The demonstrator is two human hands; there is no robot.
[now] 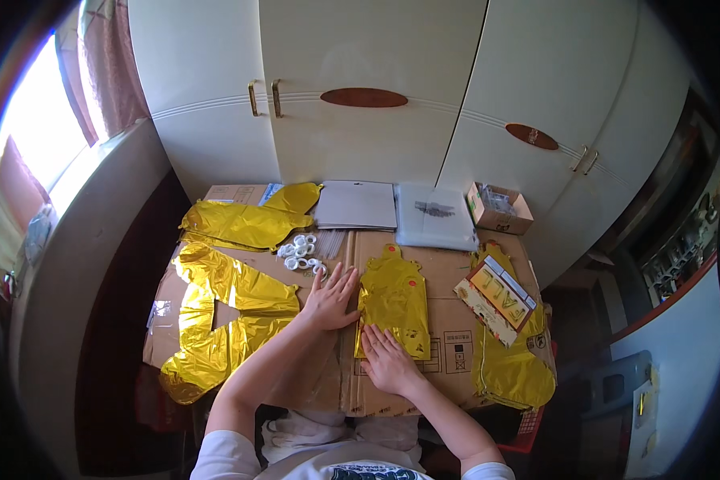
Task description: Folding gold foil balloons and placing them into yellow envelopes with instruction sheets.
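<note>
- A folded gold foil piece [394, 300] lies flat on a cardboard-covered bench [448, 308], a little right of the middle, its lower end toward the bench's near edge and its narrower end toward the far edge.
- The foil is shiny yellow-gold and layered into a roughly rectangular packet, longer than it is wide, with small rounded lobes at the far end.
- Two red dots mark its surface, one at the tip of the far end, the other near the right side; darker patches and fine creases show lower down, close to the fingers.
- The left hand [332, 302] lies palm down at the packet's left side, fingers straight and slightly spread, thumb reaching to the foil's edge.
- The right hand [390, 362] rests flat over the packet's lower left part, fingers extended and close together, pinching nothing.
- Toward the bench's left edge, a larger gold foil shape [240, 296] spreads out, wrinkled and glossy, around an angular opening.
- Near the right edge, a printed card packet [496, 300] lies aslant on another gold foil piece [512, 372].
- White ribbon rolls [300, 252] cluster beyond the left hand.
</note>
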